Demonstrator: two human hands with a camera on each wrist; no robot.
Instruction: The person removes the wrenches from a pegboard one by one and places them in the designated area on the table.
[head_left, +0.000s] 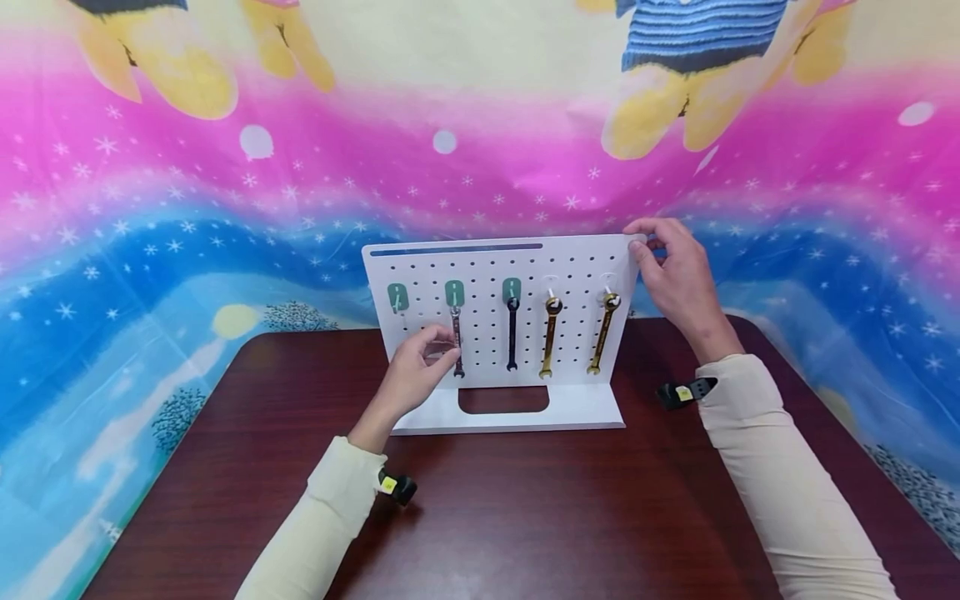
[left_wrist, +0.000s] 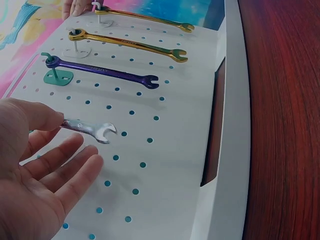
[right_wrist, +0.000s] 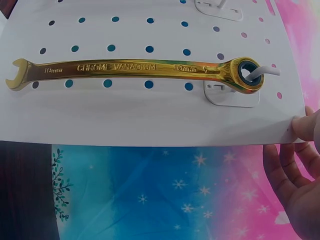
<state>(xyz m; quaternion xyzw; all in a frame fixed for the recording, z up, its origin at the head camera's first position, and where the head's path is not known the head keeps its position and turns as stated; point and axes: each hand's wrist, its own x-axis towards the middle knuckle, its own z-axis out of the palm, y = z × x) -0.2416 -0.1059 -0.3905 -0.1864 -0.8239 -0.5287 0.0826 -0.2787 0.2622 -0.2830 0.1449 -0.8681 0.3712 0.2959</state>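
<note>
Silver metal wrench (left_wrist: pixel 87 128) poking from my pinching left grip (head_left: pixel 418 371), right grip (head_left: pixel 681 279) holding white holey board (right_wrist: pixel 125 120), gold metal wrench (right_wrist: pixel 130 69) saying "CHROME VANADIUM 10mm"

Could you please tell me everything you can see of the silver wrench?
The silver wrench looks like shiny metal, with a forked open end pointing down. It is nearly upright in front of the white pegboard, its upper end at the green hook second from the left; whether that end is looped on is unclear. The left hand pinches its shaft.
</note>
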